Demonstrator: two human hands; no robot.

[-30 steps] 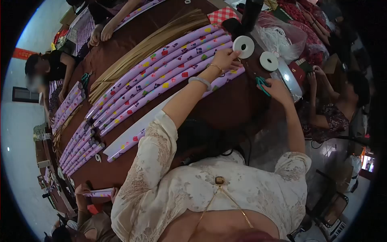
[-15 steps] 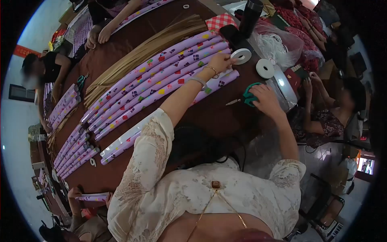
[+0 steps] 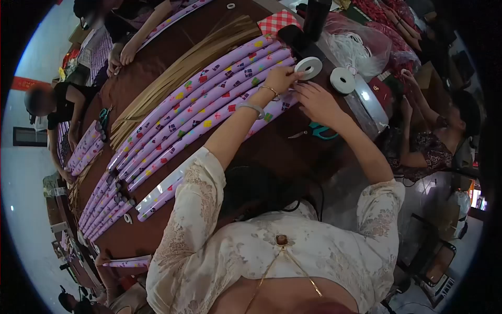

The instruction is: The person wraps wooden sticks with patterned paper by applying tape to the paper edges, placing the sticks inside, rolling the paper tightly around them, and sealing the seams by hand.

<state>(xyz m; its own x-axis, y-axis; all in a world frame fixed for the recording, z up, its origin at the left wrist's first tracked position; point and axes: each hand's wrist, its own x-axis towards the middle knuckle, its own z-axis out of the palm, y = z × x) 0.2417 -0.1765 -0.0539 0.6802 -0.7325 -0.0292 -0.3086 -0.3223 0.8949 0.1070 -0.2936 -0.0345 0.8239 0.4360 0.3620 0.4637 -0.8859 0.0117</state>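
My left hand [image 3: 281, 81] is closed at the near edge of a roll of white tape [image 3: 315, 69], with its fingertips on the rim. Close beside it, my right hand [image 3: 320, 107] reaches in with fingers stretched out, its tips near the roll and the ends of the wrapped tubes. Long tubes in shiny purple patterned wrap [image 3: 209, 94] lie side by side under my left forearm. Scissors with teal handles [image 3: 325, 132] rest on the brown table just below my right hand, untouched.
A second tape roll [image 3: 342, 81] lies to the right, near a clear bag of white cord [image 3: 353, 49]. Brown paper strips [image 3: 178, 73] lie beyond the tubes. A dark bottle [image 3: 317, 20] stands at the back. Other people work around the table.
My right hand has let go of the scissors and moved up and left, close to my left hand. The scissors now lie on the table. My left hand stays at the tape roll.
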